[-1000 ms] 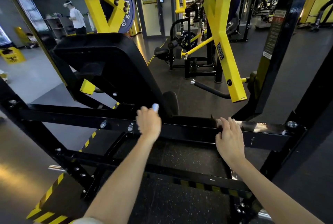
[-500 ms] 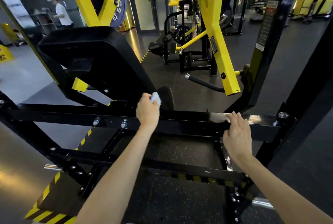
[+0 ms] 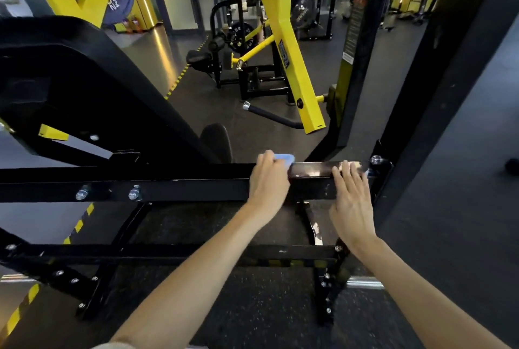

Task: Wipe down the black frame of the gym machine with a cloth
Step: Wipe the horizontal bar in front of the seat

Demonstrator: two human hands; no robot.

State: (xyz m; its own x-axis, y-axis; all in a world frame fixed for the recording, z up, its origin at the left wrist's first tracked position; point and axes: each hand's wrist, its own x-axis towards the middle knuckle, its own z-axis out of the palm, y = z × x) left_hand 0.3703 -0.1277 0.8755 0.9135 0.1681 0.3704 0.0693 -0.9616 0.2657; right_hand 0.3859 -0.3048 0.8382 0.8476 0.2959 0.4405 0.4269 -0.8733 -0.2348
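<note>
1. The left hand (image 3: pixel 268 180) is gripping the blue cloth (image 3: pixel 284 157), fingers curled over it, pressing it onto the top of the black crossbar (image 3: pixel 182 180) at centre frame.
2. The right hand (image 3: pixel 351 199) is lying flat on the same bar, fingers straight, holding nothing, just right of the cloth.
3. The bar is running left to right across the picture.
4. Judgement: rightward room is running short, with the right hand and the bolted upright (image 3: pixel 435 81) closing it off; leftward the bar is lying open past the bolts (image 3: pixel 134 192).
</note>
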